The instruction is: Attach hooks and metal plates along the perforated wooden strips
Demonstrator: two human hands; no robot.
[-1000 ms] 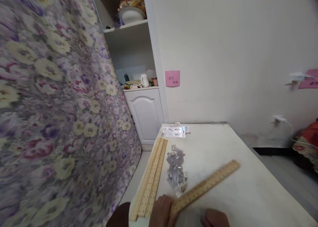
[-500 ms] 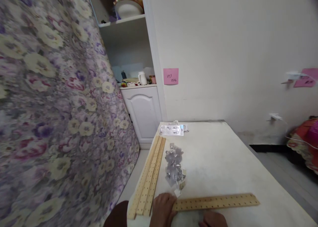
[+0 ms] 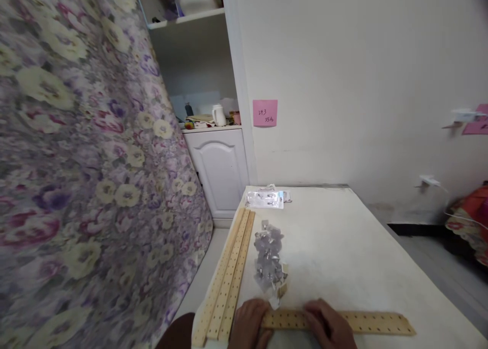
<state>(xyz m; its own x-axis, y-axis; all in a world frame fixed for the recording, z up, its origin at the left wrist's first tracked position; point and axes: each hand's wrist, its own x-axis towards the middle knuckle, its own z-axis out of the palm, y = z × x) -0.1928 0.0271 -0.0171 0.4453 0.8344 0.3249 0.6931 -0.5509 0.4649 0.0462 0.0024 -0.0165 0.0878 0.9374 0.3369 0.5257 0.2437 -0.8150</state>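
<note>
A long wooden strip with rows of small holes (image 3: 366, 322) lies across the near edge of the white table (image 3: 343, 247). My left hand (image 3: 249, 323) grips its left end with curled fingers. My right hand (image 3: 330, 326) rests on top of the strip a little to the right, fingers bent over it. Three more perforated wooden strips (image 3: 229, 275) lie side by side along the table's left edge. A clear bag of small metal parts (image 3: 270, 260) sits just beyond my hands.
A flat clear blister pack (image 3: 267, 199) lies at the table's far left corner. A floral cloth (image 3: 84, 161) hangs close on the left. Behind stand a white cabinet (image 3: 219, 168) and a wall with a pink note (image 3: 265, 113). Red fabric (image 3: 470, 222) shows at the right.
The strip swung clockwise from a diagonal to lie flat along the near edge. My right hand moved up from the bottom edge onto the strip.
</note>
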